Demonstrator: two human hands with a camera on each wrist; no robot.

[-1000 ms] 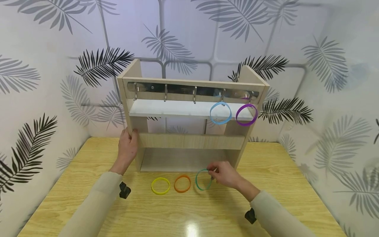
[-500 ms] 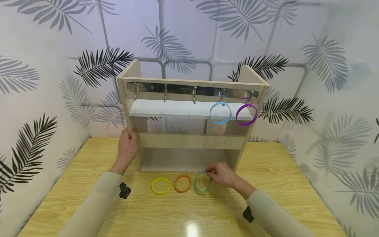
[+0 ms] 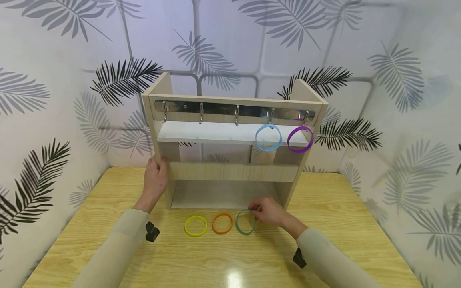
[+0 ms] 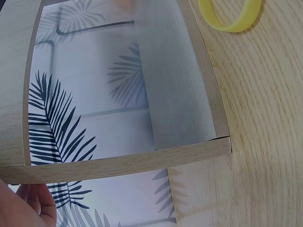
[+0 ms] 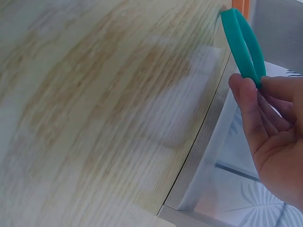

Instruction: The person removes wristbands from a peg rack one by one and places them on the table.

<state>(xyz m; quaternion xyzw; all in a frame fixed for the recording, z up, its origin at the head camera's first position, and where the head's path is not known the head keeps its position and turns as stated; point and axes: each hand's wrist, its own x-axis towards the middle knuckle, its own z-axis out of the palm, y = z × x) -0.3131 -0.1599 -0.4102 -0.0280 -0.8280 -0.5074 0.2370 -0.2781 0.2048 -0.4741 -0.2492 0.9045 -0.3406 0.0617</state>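
My right hand point(image 3: 271, 212) pinches a teal silicone wristband point(image 5: 235, 40) between thumb and fingertips. The band stands tilted, its far end low at the tabletop by the shelf's front edge; whether it touches is unclear. With my left hand point(image 3: 155, 182) I grip the left side panel of a pale wooden shelf unit point(image 3: 232, 172), thumb in front and the other fingers partly hidden behind. An orange wristband point(image 3: 222, 233) and a yellow wristband point(image 3: 195, 235) lie on the table left of the teal one. A light blue wristband point(image 3: 268, 149) and a purple wristband point(image 3: 298, 151) hang from the unit's two right hooks.
A metal hook rail point(image 3: 219, 108) runs along the unit's top front; its three left hooks carry nothing. The wood-grain table point(image 3: 201, 264) extends in front and to both sides. Leaf-patterned wall covering point(image 3: 230, 48) stands close behind.
My right hand has shifted slightly left with the teal wristband, which has come a little lower, nearer the orange one. The left hand and the shelf unit have stayed still.
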